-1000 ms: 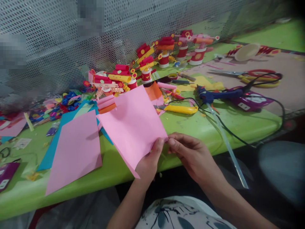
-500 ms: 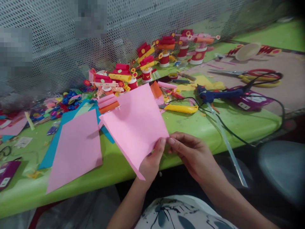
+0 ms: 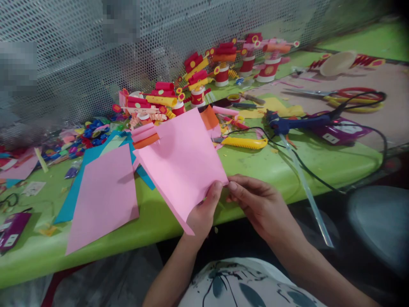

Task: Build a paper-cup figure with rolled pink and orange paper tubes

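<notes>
Both hands pinch pink sheet (image 3: 180, 164) at near corner; left hand (image 3: 201, 215), right hand (image 3: 258, 204) barely shifted; sheet slightly raised, fold unfinished.

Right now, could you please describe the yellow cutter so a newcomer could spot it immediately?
Start at the green table. Just beyond the held pink sheet and left of the blue glue gun lies the yellow cutter. It alone is long, ridged and yellow.

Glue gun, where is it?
The blue glue gun lies on the green table, right of the yellow knife and beside the purple box.
</notes>
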Tool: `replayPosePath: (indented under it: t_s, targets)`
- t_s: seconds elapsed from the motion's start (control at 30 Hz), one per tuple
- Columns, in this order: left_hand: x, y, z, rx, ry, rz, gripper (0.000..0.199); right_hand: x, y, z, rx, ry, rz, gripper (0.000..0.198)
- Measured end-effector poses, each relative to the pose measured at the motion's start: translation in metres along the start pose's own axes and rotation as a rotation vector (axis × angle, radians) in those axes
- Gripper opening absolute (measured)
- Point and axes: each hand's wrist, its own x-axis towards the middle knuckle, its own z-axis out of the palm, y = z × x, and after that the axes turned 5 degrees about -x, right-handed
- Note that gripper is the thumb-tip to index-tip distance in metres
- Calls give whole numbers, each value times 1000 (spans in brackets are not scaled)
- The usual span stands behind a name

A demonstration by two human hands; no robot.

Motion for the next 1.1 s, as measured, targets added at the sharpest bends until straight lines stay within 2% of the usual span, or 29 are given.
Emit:
replayPosePath:
  t_s: [0.4, 0.63, 0.83, 1.1]
  targets:
    - [-2, -1, 0, 41, -37, 28, 42, -1, -1, 2, -47, 46, -21, 21]
    - [-3, -2, -2, -50, -61, -121, 53, 1, -2, 4, -18, 66, 22, 21]
    - [-1, -4, 0, -65, -27, -59, 50, 0, -8, 4, -12, 78, 42, 23]
    - [0, -2, 2, -119, -68, -37, 46, 2, -9, 2, 21, 63, 91, 25]
